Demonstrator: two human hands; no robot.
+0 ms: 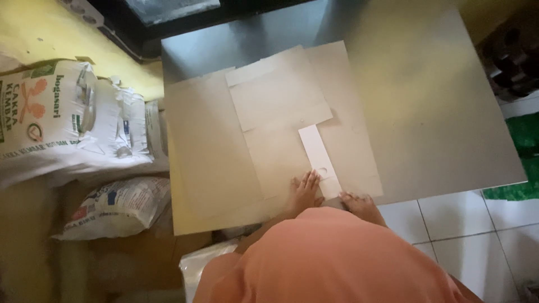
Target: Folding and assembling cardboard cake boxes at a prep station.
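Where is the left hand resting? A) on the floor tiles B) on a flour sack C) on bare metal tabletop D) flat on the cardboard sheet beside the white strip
D: the left hand lies flat on the cardboard sheet, just left of the white strip.

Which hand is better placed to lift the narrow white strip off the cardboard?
Probably the left hand: its fingertips lie beside the white strip. The right hand rests at the table edge.

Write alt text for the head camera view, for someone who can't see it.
Seen from above, a person's left hand and right hand press flat on cardboard sheets beside a white strip on a metal table. White sacks lie left.
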